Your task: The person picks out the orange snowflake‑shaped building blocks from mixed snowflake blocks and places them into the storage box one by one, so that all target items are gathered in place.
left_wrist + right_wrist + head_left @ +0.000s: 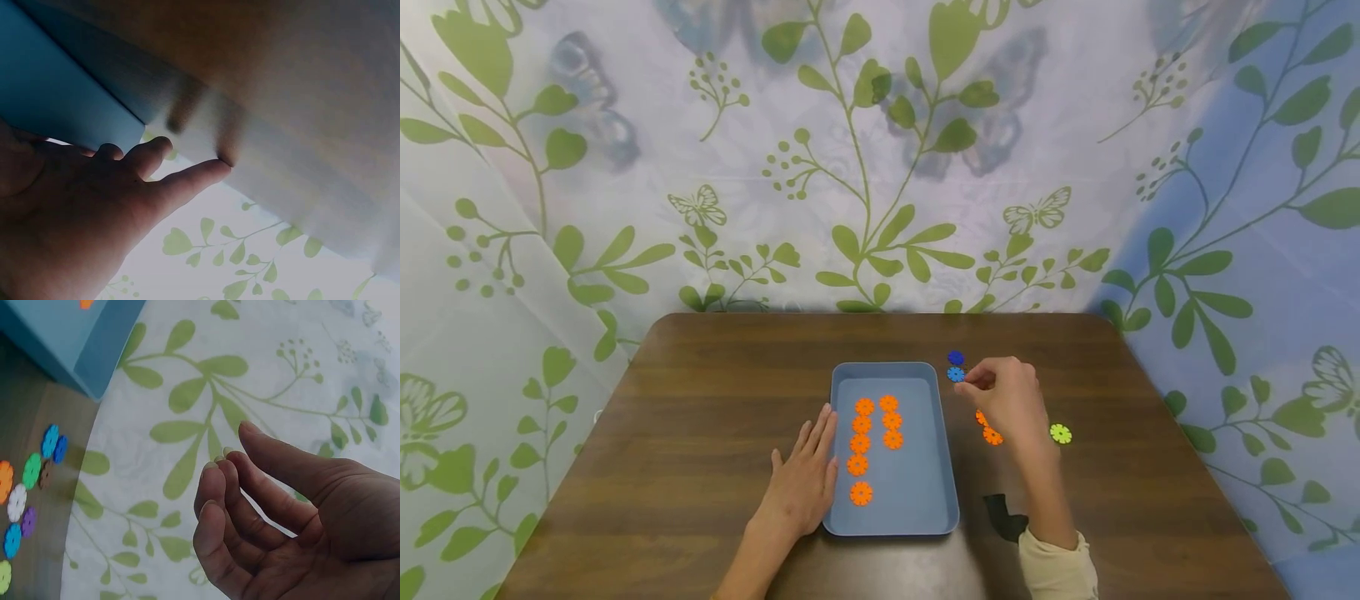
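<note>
A blue-grey tray (917, 500) lies on the wooden table, with several orange slotted plastic discs (860, 444) in two columns inside it. My left hand (801, 483) rests along the tray's left side, fingers straight and touching its wall; the left wrist view shows those fingers beside the tray (62, 81). My right hand (1011, 396) is over the table right of the tray, near a light blue disc (956, 374) and a dark blue disc (956, 357). In the right wrist view, the right hand (275, 519) has bent fingers, a gap to the thumb and nothing held.
Two orange discs (992, 436) lie partly behind the right forearm, and a yellow-green disc (1061, 433) to its right. The right wrist view shows green (32, 470), white (17, 502) and purple (28, 521) discs. A dark object (1004, 518) is by the right sleeve. Patterned cloth hangs behind the table.
</note>
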Available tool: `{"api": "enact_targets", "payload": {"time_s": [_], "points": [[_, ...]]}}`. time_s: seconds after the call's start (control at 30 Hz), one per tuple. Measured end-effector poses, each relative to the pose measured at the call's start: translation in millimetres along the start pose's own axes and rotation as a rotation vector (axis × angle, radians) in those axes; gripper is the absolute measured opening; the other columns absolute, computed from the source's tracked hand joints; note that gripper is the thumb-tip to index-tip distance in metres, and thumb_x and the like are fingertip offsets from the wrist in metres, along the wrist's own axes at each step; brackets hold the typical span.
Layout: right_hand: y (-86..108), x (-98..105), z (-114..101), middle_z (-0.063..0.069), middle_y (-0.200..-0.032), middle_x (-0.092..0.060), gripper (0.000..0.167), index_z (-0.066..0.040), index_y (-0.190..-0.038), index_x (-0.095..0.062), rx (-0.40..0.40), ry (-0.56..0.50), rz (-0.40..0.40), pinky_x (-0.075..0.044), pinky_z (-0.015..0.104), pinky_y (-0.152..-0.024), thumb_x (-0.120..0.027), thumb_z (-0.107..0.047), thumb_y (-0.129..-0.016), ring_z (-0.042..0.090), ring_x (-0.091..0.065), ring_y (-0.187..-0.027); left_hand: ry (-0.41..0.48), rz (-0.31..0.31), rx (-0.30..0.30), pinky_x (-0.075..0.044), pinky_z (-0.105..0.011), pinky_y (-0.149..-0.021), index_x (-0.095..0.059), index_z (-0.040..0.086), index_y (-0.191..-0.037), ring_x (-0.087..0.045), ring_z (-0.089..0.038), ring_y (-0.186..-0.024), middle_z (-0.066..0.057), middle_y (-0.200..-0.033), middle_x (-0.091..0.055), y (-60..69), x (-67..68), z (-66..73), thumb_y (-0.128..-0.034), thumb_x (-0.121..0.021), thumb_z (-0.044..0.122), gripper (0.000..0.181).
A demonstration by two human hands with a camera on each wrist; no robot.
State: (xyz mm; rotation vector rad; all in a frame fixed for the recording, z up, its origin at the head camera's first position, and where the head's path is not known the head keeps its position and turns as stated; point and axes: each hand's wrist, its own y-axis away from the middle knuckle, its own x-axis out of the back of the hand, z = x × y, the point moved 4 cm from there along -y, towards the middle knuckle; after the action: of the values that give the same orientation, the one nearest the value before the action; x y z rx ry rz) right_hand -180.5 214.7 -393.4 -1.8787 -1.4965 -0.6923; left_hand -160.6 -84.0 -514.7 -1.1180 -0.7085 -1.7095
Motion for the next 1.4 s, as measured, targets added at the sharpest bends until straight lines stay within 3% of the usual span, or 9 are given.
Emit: {"api": "enact_targets", "payload": {"time_s": [0.33,0.67,0.93,1.1,1.4], "points": [[2.4,10,28,0.013,-0.093,-0.078,0.016,0.0,-0.099,-0.082,-0.105,0.01,-0.008,-0.06,0.052,-0.082,-0.085,-0.015,-0.094,0.03,-0.069,-0.086,0.013,0.005,0.003,-0.028,-0.09,-0.106,-0.026,0.008,-0.172,-0.031,-0.043,-0.16,-0.007,-0.181,-0.019,0.3,0.8,0.1,-0.1146,-0.051,0.022,0.064],[1.5,9,54,0.017,-0.093,-0.077,0.019,0.003,-0.098,-0.081,-0.155,0.029,-0.028,-0.059,0.048,-0.075,-0.085,-0.015,-0.094,0.031,-0.066,-0.084,0.023,0.051,-0.032,-0.028,-0.092,-0.103,-0.029,0.005,-0.17,-0.035,-0.047,-0.157,-0.012,-0.179,-0.024,0.0,-1.2,-2.4,-0.1132,-0.051,0.022,0.064],[1.7,2,74,0.017,-0.093,-0.076,0.018,0.004,-0.096,-0.08,-0.216,0.031,-0.059,-0.059,0.046,-0.072,-0.085,-0.013,-0.093,0.032,-0.064,-0.083,0.015,0.009,0.002,-0.028,-0.09,-0.107,-0.027,0.007,-0.171,-0.032,-0.044,-0.159,-0.008,-0.18,-0.021,1.7,1.1,1.0,-0.1143,-0.052,0.022,0.064],[0.6,-4,87,0.016,-0.091,-0.075,0.016,0.004,-0.095,-0.08,-0.238,0.033,-0.087,-0.054,0.038,-0.065,-0.085,-0.011,-0.093,0.029,-0.063,-0.078,0.003,0.009,0.005,-0.029,-0.089,-0.106,-0.027,0.007,-0.171,-0.033,-0.043,-0.159,-0.008,-0.18,-0.021,1.8,0.8,0.4,-0.1142,-0.052,0.023,0.065],[-0.1,-17,109,0.013,-0.086,-0.074,0.017,0.003,-0.095,-0.079,-0.289,0.02,-0.127,-0.054,0.037,-0.063,-0.085,-0.013,-0.093,0.025,-0.064,-0.073,0.008,0.01,0.0,-0.029,-0.09,-0.106,-0.027,0.007,-0.171,-0.033,-0.044,-0.159,-0.008,-0.18,-0.021,1.0,1.2,0.3,-0.1144,-0.052,0.022,0.064]]}}
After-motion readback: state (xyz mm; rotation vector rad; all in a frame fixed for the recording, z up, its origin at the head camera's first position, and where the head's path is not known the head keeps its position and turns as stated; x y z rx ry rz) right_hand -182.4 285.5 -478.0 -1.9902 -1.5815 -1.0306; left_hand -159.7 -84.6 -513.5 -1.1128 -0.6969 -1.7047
